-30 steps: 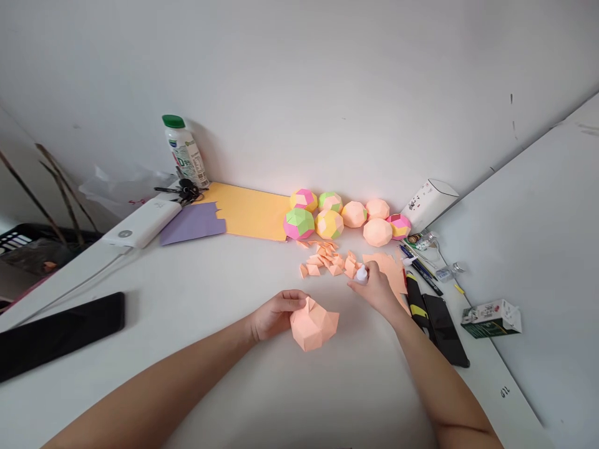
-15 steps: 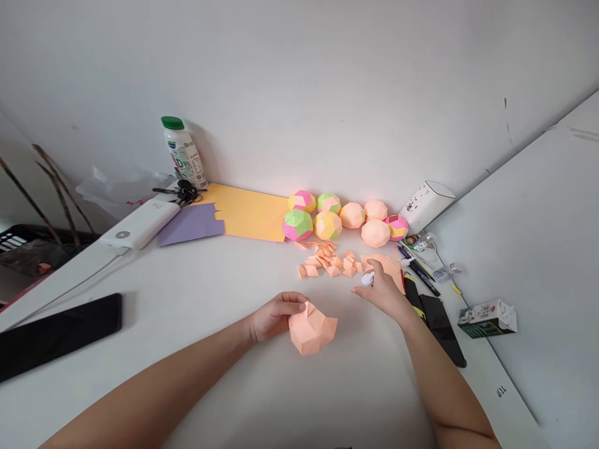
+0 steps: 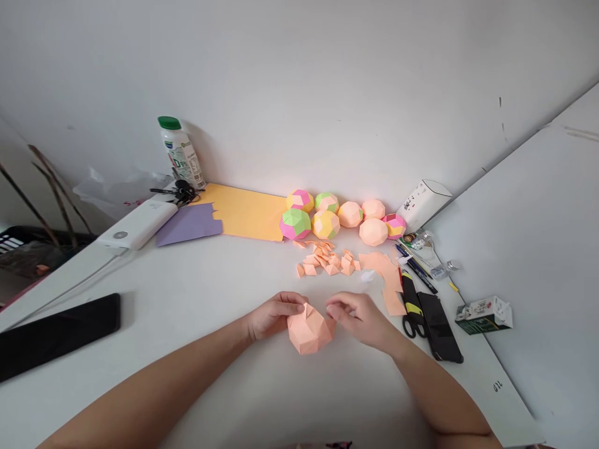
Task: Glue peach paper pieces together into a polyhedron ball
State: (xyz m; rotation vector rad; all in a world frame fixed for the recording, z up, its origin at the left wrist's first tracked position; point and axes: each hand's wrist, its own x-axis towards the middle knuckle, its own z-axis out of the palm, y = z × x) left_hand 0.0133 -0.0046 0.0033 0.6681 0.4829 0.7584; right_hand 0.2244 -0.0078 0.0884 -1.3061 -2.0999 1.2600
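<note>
Left hand (image 3: 275, 317) pinches a paper ball (image 3: 307, 335); right hand (image 3: 359, 318) curls beside it (whether pinching, I can't tell). White table (image 3: 206, 280), grey wall (image 3: 290, 93) behind.

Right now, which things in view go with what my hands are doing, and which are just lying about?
Probably part of the job:
peach paper ball, held in your left hand, right hand close by
loose peach pieces
small white bottle
cut peach sheet

Apparently just lying about:
green-capped bottle
keys
drink carton
black phone at the right
</note>
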